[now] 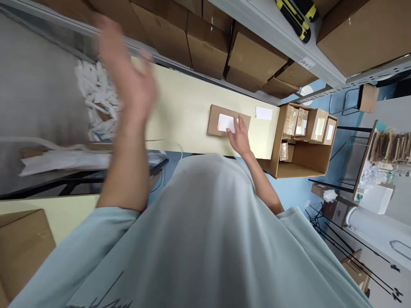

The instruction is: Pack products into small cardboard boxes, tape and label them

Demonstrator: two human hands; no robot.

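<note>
A small flat brown cardboard box [214, 119] lies on the cream tabletop [180, 102], with a white label [224, 122] on its upper face. My right hand [240, 136] rests at the box's right end, its fingers apart and the tips touching the label and box top. Raised above the left part of the table, my left hand [133, 79] is blurred by motion; its fingers are stretched out, the thumb stands apart, and nothing shows in it. To the right of the box lies a separate white label [263, 113].
An open carton [300, 164] with several small labelled boxes stands at the table's right end. Brown boxes [207, 49] line the shelf behind. Yellow-black cutters [293, 19] lie on the upper shelf [257, 25]. White scraps [98, 98] are piled at left.
</note>
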